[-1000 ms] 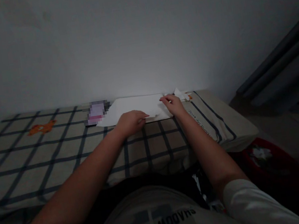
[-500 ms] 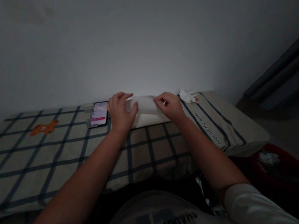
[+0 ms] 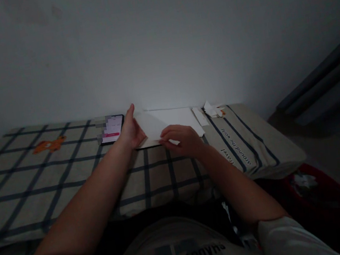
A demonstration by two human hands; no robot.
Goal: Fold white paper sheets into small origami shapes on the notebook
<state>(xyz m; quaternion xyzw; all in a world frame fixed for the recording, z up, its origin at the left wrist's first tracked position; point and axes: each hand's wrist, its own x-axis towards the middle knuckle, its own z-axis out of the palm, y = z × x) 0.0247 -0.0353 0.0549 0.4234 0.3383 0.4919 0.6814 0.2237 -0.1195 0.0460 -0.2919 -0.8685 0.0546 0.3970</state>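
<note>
A white sheet of paper (image 3: 172, 121) lies flat on the checked bedcover (image 3: 69, 175) near the wall. My left hand (image 3: 131, 129) rests edge-on against the sheet's left side, fingers straight and together, thumb on the paper. My right hand (image 3: 182, 139) presses down on the sheet's near edge with curled fingers. A narrow white paper strip (image 3: 199, 116) lies just right of the sheet.
A lit phone (image 3: 111, 129) lies left of the paper. Small folded paper bits (image 3: 213, 109) sit by the wall to the right. A pillow with printed text (image 3: 248, 146) fills the bed's right end. A red bin with crumpled paper (image 3: 311, 185) stands on the floor.
The sheet was lifted and curled over between both hands; now it lies flat. My right hand has come back to the near edge and my left hand has slid to the left side.
</note>
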